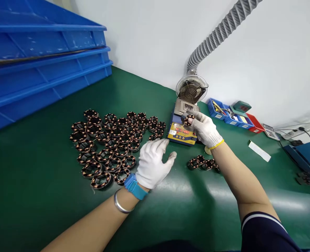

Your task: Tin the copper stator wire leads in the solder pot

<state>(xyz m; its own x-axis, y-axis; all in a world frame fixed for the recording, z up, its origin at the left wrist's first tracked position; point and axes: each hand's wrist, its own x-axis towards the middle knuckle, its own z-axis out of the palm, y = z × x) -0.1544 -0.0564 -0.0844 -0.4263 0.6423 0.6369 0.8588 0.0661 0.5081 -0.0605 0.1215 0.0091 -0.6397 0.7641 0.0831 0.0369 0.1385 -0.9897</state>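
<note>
Green tabletop (65,217), smooth, glossy towards the right. Far left: stacked blue crates (47,75). Left of centre: large patch of wound rings (101,181), dark with copper-coloured windings, packed close, many touching. Far side, centre: blue-and-yellow device (182,134), red digits lit on its front. Just nearer and right of it, a small cluster of rings (193,163). Far right: small blue bins (231,120) in a row, then a red bin (255,123), then a calculator (271,133). Nearer than these, a white paper strip (260,151), lying slantwise. Right edge: blue equipment (305,157), partly cut off.
</note>
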